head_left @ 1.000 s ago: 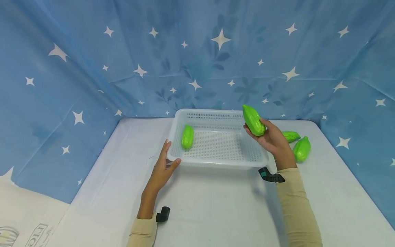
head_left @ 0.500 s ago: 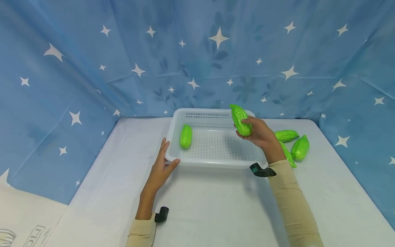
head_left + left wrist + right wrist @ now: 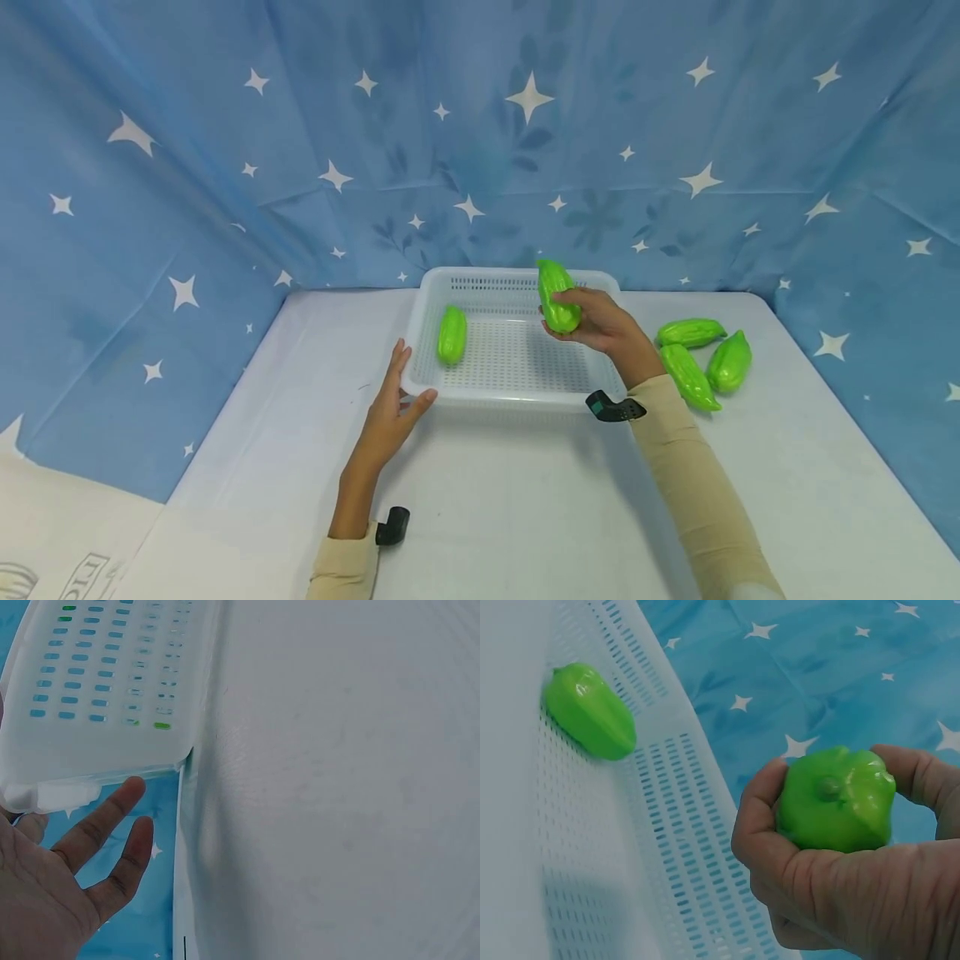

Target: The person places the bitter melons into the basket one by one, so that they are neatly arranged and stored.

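A bright green, ribbed bitter melon [image 3: 557, 310] with a pointed tip is in my right hand [image 3: 600, 321], above the right half of the white plastic basket [image 3: 517, 397]. My fingers and thumb curl round its lower part, and its blunt end faces the right wrist camera [image 3: 838, 799]. At the basket's near left corner, my left hand [image 3: 386, 421] touches the rim, thumb along the front and fingers at the left side. In the left wrist view two extended fingers [image 3: 124, 874] stand spread below the corner. Inside the basket, another bitter melon [image 3: 452, 336] lies near the left wall.
Three more bitter melons lie on the white table right of the basket: one at the back [image 3: 690, 332], one at the right [image 3: 729, 362], one nearer my right forearm [image 3: 688, 379]. A blue star-patterned curtain [image 3: 480, 142] hangs close behind the basket.
My right hand has carried the bitter melon left, from the basket's right edge to over its inside. The loose bitter melons at the right are uncovered more. My left hand stays at the corner.
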The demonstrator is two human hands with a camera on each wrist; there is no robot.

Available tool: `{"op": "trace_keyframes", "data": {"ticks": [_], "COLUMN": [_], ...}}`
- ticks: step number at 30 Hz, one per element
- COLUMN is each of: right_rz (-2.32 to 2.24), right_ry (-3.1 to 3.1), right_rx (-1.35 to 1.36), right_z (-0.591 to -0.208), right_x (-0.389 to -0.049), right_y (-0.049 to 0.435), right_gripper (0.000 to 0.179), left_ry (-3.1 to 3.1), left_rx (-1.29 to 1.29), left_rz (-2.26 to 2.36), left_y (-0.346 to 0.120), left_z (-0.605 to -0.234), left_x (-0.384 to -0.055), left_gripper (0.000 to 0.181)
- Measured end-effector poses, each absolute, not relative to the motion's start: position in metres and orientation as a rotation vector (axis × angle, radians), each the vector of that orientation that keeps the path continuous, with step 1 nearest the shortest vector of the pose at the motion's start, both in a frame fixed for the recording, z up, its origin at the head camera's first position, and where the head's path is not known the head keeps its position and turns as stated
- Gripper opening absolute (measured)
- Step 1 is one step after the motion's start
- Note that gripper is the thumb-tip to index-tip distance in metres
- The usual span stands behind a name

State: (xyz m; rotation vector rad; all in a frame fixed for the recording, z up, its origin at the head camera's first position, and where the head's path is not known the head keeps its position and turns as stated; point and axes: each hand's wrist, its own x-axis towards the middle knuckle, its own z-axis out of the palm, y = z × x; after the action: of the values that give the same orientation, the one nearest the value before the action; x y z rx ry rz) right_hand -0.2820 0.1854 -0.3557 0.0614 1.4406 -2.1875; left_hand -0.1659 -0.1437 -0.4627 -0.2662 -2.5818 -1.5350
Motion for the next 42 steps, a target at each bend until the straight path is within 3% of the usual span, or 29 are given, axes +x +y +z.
{"op": "trace_keyframes", "data": {"ticks": [20, 32, 37, 42], "right_rz": [-1.928, -1.779, -1.743, -1.708], "right_ry": [1.76, 1.831, 1.803, 1.742], "right_rx": [0.085, 0.045, 0.1, 0.135], "right_z": [-0.366, -0.359, -0.361, -0.371], "right_x": [-0.293, -0.309, -0.321, -0.329], "right_y": [0.14, 0.12, 0.114, 0.108], "right_gripper": [0.058, 0.047, 0.054, 0.075], "left_ry": [-2.589, -2.575, -2.569, -2.575], "left_rx": [-0.265, -0.283, -0.292, -0.292], "left_rz": [-1.536, -1.543, -1.551, -1.55], "left_y": [-0.145, -0.145, -0.145, -0.145], "left_z": [-0.467, -0.465, -0.464, -0.465], "left_x": [-0.165, -0.166, -0.167, -0.167], "left_gripper": [0.082, 0.081, 0.081, 0.081]}}
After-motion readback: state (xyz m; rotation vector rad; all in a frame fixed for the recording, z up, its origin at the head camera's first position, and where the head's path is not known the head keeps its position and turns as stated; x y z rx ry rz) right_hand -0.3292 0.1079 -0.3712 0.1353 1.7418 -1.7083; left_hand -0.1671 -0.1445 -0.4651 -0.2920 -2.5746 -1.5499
